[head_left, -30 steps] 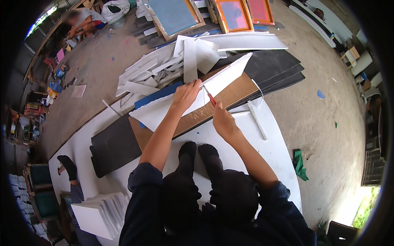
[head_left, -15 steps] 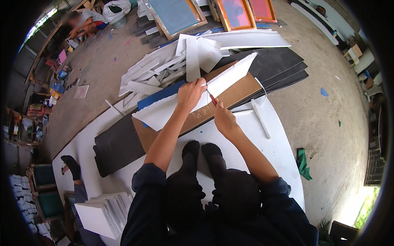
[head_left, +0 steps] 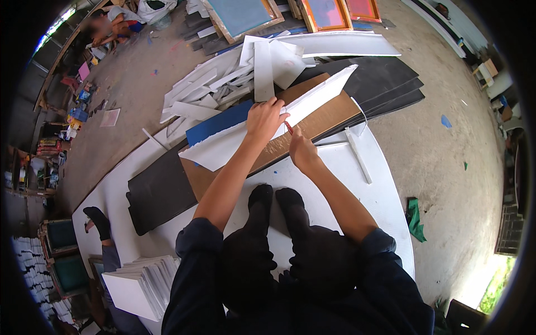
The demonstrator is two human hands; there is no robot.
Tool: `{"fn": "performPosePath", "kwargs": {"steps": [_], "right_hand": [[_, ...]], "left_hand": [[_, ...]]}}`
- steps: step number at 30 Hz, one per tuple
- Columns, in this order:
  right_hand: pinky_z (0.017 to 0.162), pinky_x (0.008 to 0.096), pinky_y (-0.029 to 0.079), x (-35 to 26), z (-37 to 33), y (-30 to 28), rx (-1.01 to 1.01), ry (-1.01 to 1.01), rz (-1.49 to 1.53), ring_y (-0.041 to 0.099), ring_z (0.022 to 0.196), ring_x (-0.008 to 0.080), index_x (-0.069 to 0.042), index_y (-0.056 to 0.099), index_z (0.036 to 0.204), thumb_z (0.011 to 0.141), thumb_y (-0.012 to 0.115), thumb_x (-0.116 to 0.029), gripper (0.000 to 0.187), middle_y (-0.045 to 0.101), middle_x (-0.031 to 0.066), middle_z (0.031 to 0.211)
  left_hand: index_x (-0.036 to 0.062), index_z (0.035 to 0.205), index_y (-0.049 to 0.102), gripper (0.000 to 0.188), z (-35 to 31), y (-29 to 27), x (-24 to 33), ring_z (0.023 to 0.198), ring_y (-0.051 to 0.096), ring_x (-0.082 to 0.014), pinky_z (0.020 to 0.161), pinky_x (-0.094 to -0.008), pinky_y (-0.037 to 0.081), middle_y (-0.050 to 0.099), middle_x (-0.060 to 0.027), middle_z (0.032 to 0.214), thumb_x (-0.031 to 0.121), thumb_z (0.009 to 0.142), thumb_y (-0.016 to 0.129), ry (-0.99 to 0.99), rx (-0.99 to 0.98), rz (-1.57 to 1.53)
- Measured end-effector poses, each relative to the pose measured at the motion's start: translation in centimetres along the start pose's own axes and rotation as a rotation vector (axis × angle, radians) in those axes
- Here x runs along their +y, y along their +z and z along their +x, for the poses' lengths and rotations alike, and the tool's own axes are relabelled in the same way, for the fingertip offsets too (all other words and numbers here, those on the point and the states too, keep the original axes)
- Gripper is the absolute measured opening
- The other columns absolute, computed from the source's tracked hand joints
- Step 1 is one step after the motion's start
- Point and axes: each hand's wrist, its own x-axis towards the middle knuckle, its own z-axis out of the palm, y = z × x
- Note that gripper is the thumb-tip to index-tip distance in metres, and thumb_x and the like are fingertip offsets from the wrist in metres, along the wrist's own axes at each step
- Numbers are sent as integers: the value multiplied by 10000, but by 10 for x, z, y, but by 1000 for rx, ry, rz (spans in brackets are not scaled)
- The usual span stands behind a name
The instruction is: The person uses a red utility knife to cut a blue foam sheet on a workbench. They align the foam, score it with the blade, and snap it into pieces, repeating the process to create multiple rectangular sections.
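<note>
Beyond the white board (head_left: pixel 322 95), offcuts (head_left: pixel 263 72) (also white) lie heaped.

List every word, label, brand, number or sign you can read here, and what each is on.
None can be read.
Long white sheet at the left hand, flat brown board: no lettering visible.
Thin red-handled tool in the right hand: too small to tell.
Small red packages at far left: too blurred.

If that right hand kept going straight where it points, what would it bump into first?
Beyond the red-handled tool it grips, the right hand would likely meet the left hand at the white sheet. Depth is unclear, so the sheet might come first.
</note>
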Motion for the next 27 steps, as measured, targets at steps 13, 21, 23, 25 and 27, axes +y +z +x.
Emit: {"fn": "performPosePath", "kwargs": {"steps": [13, 21, 23, 25, 27], "right_hand": [[690, 431, 522, 18, -3, 11, -143, 112, -59, 635, 808, 365, -13, 395, 957, 877, 410, -111, 127, 625, 230, 867], [785, 453, 480, 25, 16, 33, -217, 133, 43, 604, 921, 369, -33, 406, 1025, 883, 371, -90, 157, 601, 242, 973], [809, 464, 466, 28, 19, 34, -213, 165, 52, 598, 939, 371, -39, 406, 1041, 884, 356, -88, 172, 601, 237, 982], [807, 470, 465, 35, 18, 36, -223, 145, 45, 596, 941, 377, -36, 404, 1041, 886, 345, -94, 175, 598, 241, 989], [796, 478, 464, 34, 13, 36, -210, 110, 60, 593, 930, 391, -28, 394, 1030, 881, 345, -90, 168, 596, 257, 977]], "left_hand": [[81, 903, 561, 299, 1, 1, 15, 614, 627, -267, 546, -345, 497, 636, -77, 691, 348, 783, 617, -31, -100, 102], [76, 871, 539, 275, -2, 7, 10, 657, 626, -235, 588, -327, 493, 631, -61, 725, 317, 774, 628, 6, -74, 80], [76, 876, 534, 265, 0, 8, 11, 679, 624, -222, 606, -317, 489, 627, -54, 732, 307, 780, 623, 10, -96, 84], [76, 882, 533, 265, 0, 7, 14, 677, 624, -224, 604, -318, 490, 628, -57, 737, 303, 780, 623, -6, -80, 83], [75, 888, 532, 267, -1, 6, 9, 676, 624, -226, 602, -319, 490, 628, -59, 742, 299, 779, 625, -8, -55, 93]]}}
